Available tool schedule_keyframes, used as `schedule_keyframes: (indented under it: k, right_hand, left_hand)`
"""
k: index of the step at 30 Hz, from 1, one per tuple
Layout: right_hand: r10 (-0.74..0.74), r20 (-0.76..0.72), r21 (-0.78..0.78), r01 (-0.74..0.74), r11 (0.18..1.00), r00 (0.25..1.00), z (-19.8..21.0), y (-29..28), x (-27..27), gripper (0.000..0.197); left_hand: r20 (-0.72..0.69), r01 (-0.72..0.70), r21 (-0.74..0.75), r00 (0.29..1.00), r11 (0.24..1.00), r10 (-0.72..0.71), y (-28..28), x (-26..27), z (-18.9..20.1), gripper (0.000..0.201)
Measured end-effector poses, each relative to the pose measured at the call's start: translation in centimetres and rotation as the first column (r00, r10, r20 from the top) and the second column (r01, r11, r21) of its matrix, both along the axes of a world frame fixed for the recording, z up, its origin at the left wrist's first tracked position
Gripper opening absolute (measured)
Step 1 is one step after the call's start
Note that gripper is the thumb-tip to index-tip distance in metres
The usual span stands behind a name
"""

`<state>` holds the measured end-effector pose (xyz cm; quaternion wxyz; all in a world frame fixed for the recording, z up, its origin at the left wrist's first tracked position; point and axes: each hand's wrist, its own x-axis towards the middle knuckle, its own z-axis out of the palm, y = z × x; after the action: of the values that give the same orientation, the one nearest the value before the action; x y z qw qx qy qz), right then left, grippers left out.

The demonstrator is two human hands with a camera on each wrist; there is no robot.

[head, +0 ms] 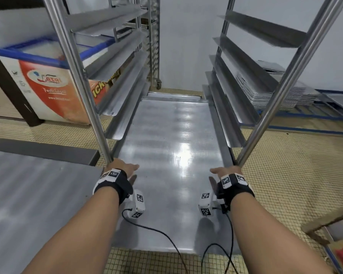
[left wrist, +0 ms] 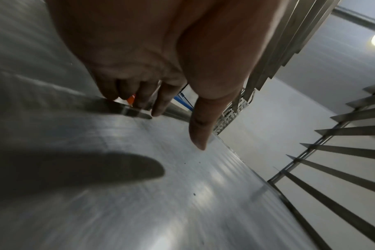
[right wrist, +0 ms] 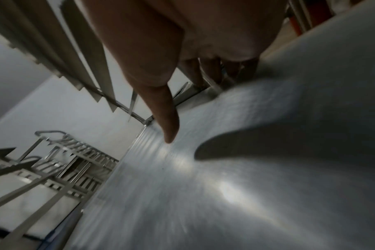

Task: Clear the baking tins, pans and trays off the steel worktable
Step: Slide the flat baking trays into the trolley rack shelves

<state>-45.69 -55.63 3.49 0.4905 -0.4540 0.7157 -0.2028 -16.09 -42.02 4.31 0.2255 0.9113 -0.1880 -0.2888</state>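
A large flat steel baking tray point(head: 172, 147) lies lengthwise between the side rails of a rack trolley point(head: 81, 80), and its near end sticks out toward me. My left hand point(head: 123, 167) grips the tray's left edge beside the left post. Its fingers point(left wrist: 139, 94) curl over the rim while the thumb point(left wrist: 200, 132) points along the tray point(left wrist: 161, 194) surface. My right hand point(head: 226, 171) grips the right edge by the right post point(head: 285, 86), with its thumb point(right wrist: 167, 121) stretched over the tray point(right wrist: 246, 186). A second tray point(head: 170, 94) shows just beyond the far end. The steel worktable point(head: 28, 194) is at my left.
Angled empty rails line both sides of the rack above the tray. A chest freezer point(head: 48, 82) stands left of it, and another rack point(head: 153, 46) stands at the back. A stack of trays point(head: 275, 91) rests on a blue frame at the right. The floor is tiled.
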Motion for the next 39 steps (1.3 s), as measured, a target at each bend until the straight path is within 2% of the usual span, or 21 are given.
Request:
schedule_keyframes:
  k: [1, 4, 5, 7, 10, 11, 12, 14, 15, 17, 18, 20, 21, 23, 25, 28, 30, 32, 36, 39]
  right_hand:
    - [-0.028, 0.013, -0.043, 0.029, 0.999, 1.000, 0.5, 1.2, 0.1, 0.054]
    - [0.189, -0.141, -0.063, -0.200, 0.978, 0.972, 0.3, 3.5, 0.0, 0.089]
    - [0.226, -0.101, -0.041, -0.231, 0.972, 0.969, 0.8, 5.0, 0.0, 0.093]
    - [0.318, -0.114, -0.037, -0.324, 0.945, 0.941, 1.0, 7.5, -0.4, 0.085]
    - [0.447, -0.325, -0.079, -0.495, 0.865, 0.833, 0.2, 10.7, -1.4, 0.067]
    - [0.471, -0.351, -0.097, -0.532, 0.841, 0.809, 0.0, 11.8, -1.7, 0.064]
    - [0.497, -0.379, -0.103, -0.570, 0.815, 0.780, -0.3, 12.9, -2.1, 0.061]
    - [0.557, -0.428, -0.102, -0.650, 0.753, 0.712, -1.0, 15.1, -3.1, 0.066]
    - [0.579, -0.423, -0.112, -0.675, 0.730, 0.697, -1.3, 16.1, -3.6, 0.071]
    - [0.614, -0.428, -0.152, -0.722, 0.675, 0.663, -1.6, 17.8, -4.7, 0.087]
    - [0.626, -0.463, -0.159, -0.754, 0.638, 0.628, -1.9, 18.4, -5.2, 0.097]
    - [0.621, -0.578, -0.138, -0.814, 0.565, 0.529, -2.6, 19.0, -5.8, 0.110]
    - [0.597, -0.643, -0.122, -0.834, 0.538, 0.480, -3.1, 19.1, -5.9, 0.109]
    - [0.503, -0.755, -0.144, -0.855, 0.498, 0.420, -4.0, 19.2, -5.7, 0.094]
    - [0.416, -0.816, -0.183, -0.862, 0.472, 0.401, -4.7, 19.1, -5.2, 0.083]
    - [0.371, -0.856, -0.173, -0.875, 0.452, 0.361, -5.3, 19.2, -4.7, 0.078]
    - [0.344, -0.876, -0.162, -0.878, 0.450, 0.338, -6.0, 18.8, -4.5, 0.084]
    - [0.336, -0.872, -0.182, -0.873, 0.453, 0.356, -6.7, 18.0, -4.3, 0.089]
    - [0.301, -0.874, -0.241, -0.878, 0.414, 0.382, -6.9, 15.8, -3.8, 0.084]
    - [0.303, -0.878, -0.226, -0.879, 0.420, 0.371, -6.5, 13.6, -3.0, 0.087]
  left_hand:
    - [0.010, 0.043, -0.002, 0.999, 0.999, -0.043, 0.8, -0.6, 0.2, 0.078]
    - [-0.005, 0.206, 0.023, 0.979, 0.978, -0.205, 3.1, -1.7, 0.0, 0.077]
    - [-0.025, 0.250, 0.019, 0.968, 0.968, -0.250, 4.1, -2.2, 0.1, 0.075]
    - [-0.024, 0.334, 0.010, 0.943, 0.943, -0.333, 5.8, -3.2, -0.3, 0.069]
    - [-0.011, 0.411, -0.037, 0.911, 0.911, -0.412, 8.6, -4.8, -0.9, 0.062]
    - [-0.025, 0.423, -0.068, 0.905, 0.904, -0.425, 9.6, -5.3, -1.4, 0.069]
    - [-0.072, 0.427, -0.123, 0.897, 0.896, -0.437, 10.7, -5.8, -1.8, 0.085]
    - [-0.163, 0.431, -0.225, 0.868, 0.874, -0.470, 12.8, -6.9, -2.3, 0.121]
    - [-0.150, 0.476, -0.233, 0.844, 0.848, -0.515, 13.6, -7.4, -2.6, 0.127]
    - [-0.018, 0.618, -0.138, 0.779, 0.774, -0.626, 15.1, -8.1, -3.1, 0.119]
    - [0.077, 0.693, -0.067, 0.721, 0.718, -0.688, 15.6, -8.4, -3.2, 0.115]
    - [0.244, 0.776, 0.072, 0.595, 0.627, -0.765, 15.9, -8.7, -4.0, 0.114]
    - [0.307, 0.785, 0.128, 0.550, 0.607, -0.776, 15.9, -8.7, -4.5, 0.110]
    - [0.403, 0.764, 0.200, 0.507, 0.613, -0.762, 15.8, -8.9, -5.1, 0.097]
    - [0.456, 0.749, 0.234, 0.479, 0.620, -0.750, 15.6, -9.1, -5.3, 0.092]
    - [0.459, 0.751, 0.270, 0.450, 0.603, -0.766, 15.1, -9.0, -5.8, 0.093]
    - [0.473, 0.744, 0.281, 0.442, 0.606, -0.762, 14.7, -8.7, -6.3, 0.094]
    - [0.487, 0.737, 0.280, 0.444, 0.616, -0.752, 14.2, -8.5, -6.7, 0.095]
    - [0.511, 0.724, 0.282, 0.442, 0.629, -0.737, 12.1, -8.0, -7.1, 0.095]
    - [0.526, 0.710, 0.268, 0.458, 0.651, -0.716, 9.9, -7.4, -7.0, 0.094]
